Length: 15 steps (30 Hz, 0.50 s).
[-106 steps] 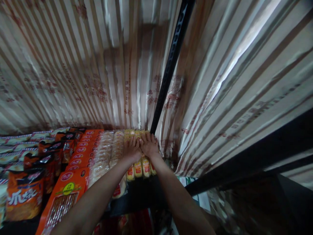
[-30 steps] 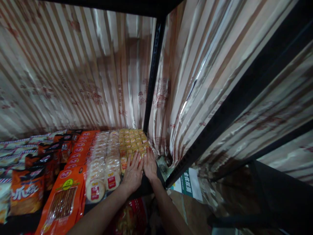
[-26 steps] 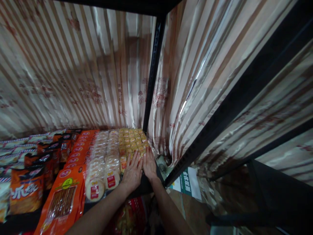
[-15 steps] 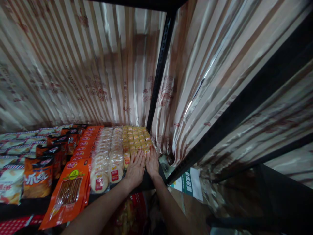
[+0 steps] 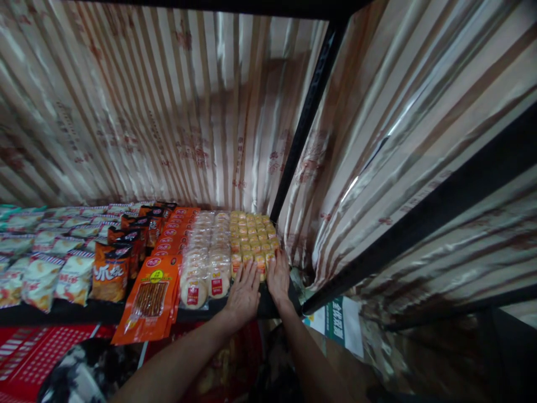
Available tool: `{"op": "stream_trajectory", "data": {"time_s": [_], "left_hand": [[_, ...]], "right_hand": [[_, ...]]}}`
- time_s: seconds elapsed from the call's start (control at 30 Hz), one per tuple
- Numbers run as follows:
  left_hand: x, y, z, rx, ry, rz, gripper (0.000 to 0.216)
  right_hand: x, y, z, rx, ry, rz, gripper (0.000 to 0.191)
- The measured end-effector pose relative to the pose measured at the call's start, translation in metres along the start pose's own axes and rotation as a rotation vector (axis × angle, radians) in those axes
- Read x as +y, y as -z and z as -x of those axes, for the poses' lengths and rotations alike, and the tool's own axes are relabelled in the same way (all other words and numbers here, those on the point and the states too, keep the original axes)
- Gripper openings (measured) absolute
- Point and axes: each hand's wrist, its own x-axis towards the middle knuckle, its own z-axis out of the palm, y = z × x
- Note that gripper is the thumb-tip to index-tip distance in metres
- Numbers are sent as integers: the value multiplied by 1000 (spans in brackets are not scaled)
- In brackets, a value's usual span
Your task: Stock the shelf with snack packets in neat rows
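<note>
Small yellow-wrapped snack packs [image 5: 253, 235] stand in tight rows at the right end of a dark shelf [image 5: 75, 314]. My left hand [image 5: 244, 292] lies with fingers stretched against the front of these packs. At their right front corner, my right hand [image 5: 278, 277] presses its extended fingers along the side. Neither hand is wrapped round anything. Just left of the yellow packs are clear-wrapped round pastries [image 5: 195, 291] with red labels. Beside those lies a row of orange snack-stick bags [image 5: 150, 288], the front one jutting past the shelf edge.
Orange-and-black chip bags [image 5: 109, 273] and white snack bags [image 5: 42, 280] fill the shelf's left. A black upright post [image 5: 302, 126] rises behind the right corner. Striped curtains [image 5: 168, 112] hang behind. Red baskets [image 5: 37, 352] sit below, and a green-and-white printed sheet [image 5: 342, 324] lies at right.
The view has shifted, so the shelf and goods appear farther right and more of the left side shows. Both hands stay against the yellow packs, with little change in their pose.
</note>
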Motion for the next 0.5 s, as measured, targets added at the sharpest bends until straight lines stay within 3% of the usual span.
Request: {"op": "stream_trajectory", "data": {"time_s": [0.27, 0.5], "left_hand": [[-2, -6, 15, -63, -11, 5, 60], [4, -3, 21, -59, 24, 42, 58]], "right_hand": [[-9, 10, 12, 11, -51, 10, 72], [-15, 10, 50, 17, -34, 33, 69]]}}
